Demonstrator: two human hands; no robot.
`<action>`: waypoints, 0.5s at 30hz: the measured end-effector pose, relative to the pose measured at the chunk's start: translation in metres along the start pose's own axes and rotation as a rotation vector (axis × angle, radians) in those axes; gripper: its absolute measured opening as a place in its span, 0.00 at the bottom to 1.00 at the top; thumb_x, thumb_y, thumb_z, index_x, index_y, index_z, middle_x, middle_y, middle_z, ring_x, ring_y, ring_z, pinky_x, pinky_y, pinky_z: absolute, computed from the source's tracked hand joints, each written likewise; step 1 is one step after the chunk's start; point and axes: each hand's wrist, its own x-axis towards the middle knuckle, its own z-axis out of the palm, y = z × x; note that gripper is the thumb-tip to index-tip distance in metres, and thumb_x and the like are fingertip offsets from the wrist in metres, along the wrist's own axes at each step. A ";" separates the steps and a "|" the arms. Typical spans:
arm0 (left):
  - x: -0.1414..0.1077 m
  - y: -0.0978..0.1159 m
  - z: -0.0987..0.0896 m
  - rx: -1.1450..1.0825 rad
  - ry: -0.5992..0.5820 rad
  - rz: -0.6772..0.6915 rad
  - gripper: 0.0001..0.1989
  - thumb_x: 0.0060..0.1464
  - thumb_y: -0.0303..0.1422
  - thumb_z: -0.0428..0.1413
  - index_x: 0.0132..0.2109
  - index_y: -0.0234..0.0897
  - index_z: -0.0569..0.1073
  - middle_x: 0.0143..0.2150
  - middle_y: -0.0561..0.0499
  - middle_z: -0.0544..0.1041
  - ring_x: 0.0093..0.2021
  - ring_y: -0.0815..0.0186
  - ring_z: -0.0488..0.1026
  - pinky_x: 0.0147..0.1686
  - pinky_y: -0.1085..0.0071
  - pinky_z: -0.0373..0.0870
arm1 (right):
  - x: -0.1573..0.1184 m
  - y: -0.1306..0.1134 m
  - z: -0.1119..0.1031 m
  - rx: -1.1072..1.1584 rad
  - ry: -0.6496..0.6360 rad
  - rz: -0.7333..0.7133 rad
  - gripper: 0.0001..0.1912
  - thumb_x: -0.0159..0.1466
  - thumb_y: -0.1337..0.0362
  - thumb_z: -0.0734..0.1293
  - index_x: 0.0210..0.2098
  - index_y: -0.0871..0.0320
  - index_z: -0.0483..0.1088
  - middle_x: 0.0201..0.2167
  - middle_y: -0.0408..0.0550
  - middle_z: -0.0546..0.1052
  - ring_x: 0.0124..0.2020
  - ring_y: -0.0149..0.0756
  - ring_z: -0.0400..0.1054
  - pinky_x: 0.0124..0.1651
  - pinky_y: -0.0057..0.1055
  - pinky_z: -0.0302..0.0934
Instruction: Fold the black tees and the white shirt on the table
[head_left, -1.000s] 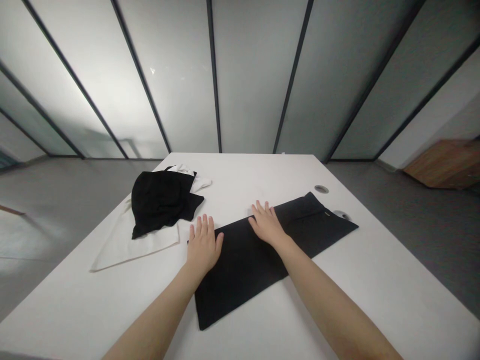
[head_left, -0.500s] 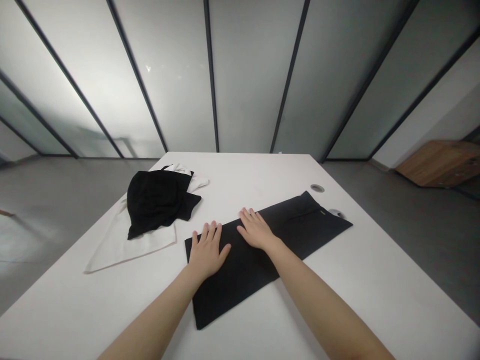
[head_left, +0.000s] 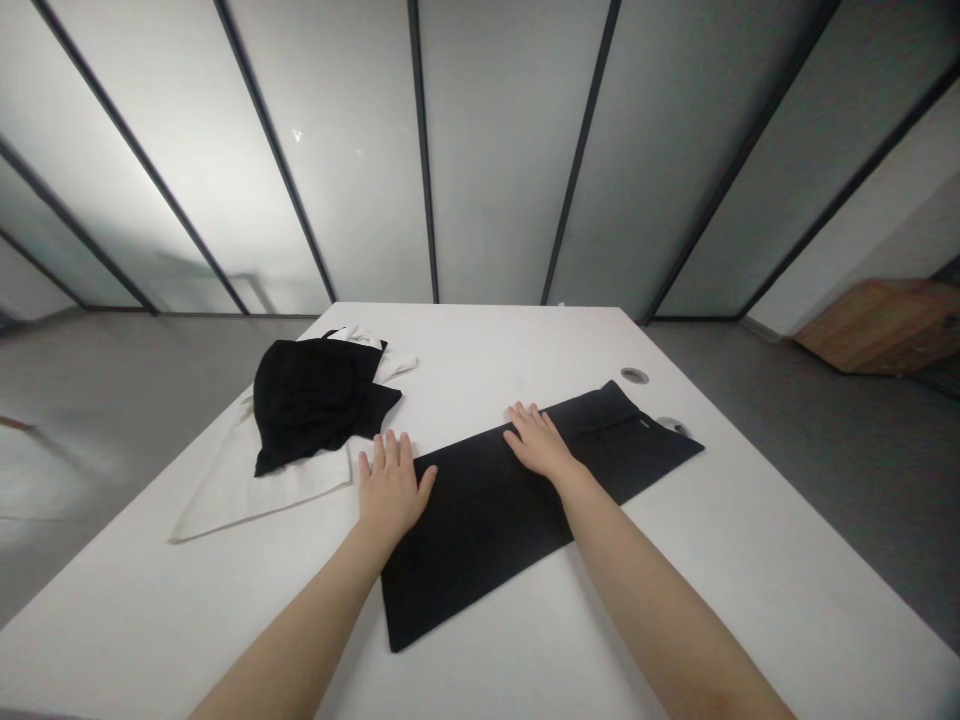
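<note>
A long folded black garment [head_left: 480, 530] lies flat across the white table [head_left: 480, 345], with a small metal tag near its far end. My right hand [head_left: 538, 442] rests palm-down on its upper edge, fingers spread. My left hand [head_left: 390, 485] lies flat over the garment's left corner, partly on the tabletop, and hides that corner. Neither hand grips anything. To the left of my left hand, a crumpled black cloth [head_left: 311, 400] sits on a white cloth [head_left: 255, 495], close to my left fingertips but apart from them.
Two round grommet holes [head_left: 634, 375] sit in the tabletop at the far right, one partly under the garment's end. Grey floor surrounds the table. Frosted glass panels with black frames stand beyond it, and a wooden cabinet [head_left: 881, 325] stands at the right.
My left hand has slid left to the garment's corner, and my right hand has slid right along its upper edge. The hands are farther apart. The cloth pile has not moved.
</note>
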 end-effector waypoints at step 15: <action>0.007 0.000 0.007 -0.125 -0.132 0.440 0.40 0.70 0.57 0.45 0.78 0.37 0.57 0.79 0.41 0.56 0.78 0.47 0.51 0.74 0.46 0.50 | -0.034 -0.070 0.000 0.078 -0.076 -0.423 0.33 0.76 0.51 0.56 0.77 0.51 0.55 0.79 0.50 0.51 0.80 0.57 0.37 0.77 0.61 0.37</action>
